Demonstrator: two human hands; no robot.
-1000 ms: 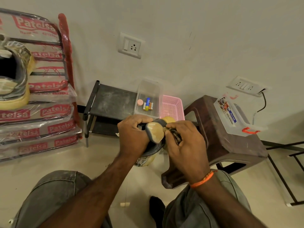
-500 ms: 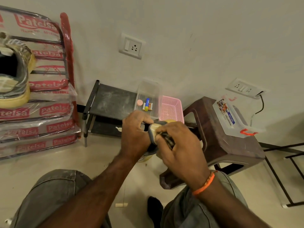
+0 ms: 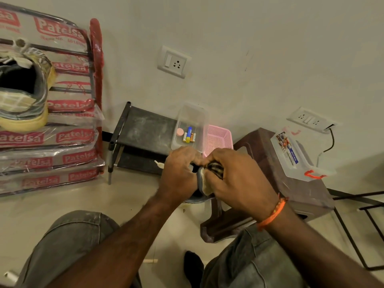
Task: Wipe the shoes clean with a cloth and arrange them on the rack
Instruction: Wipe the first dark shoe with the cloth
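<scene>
Both hands close around a grey, tan-soled shoe (image 3: 201, 181) held above the pale floor.

The left hand (image 3: 178, 175) curls its fingers over the shoe's dark opening; the right hand (image 3: 239, 179) presses a striped cloth (image 3: 215, 170) against the smooth sole, fingers bent tight. A second shoe (image 3: 22, 92) sits on the plastic-wrapped rack (image 3: 62, 138).

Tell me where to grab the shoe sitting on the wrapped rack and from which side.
Grip the shoe on the rack at its heel collar, coming from the front and above: its dark opening faces up towards the camera, so fingers can likely hook inside with the thumb on the outer wall above the yellow sole.
</scene>
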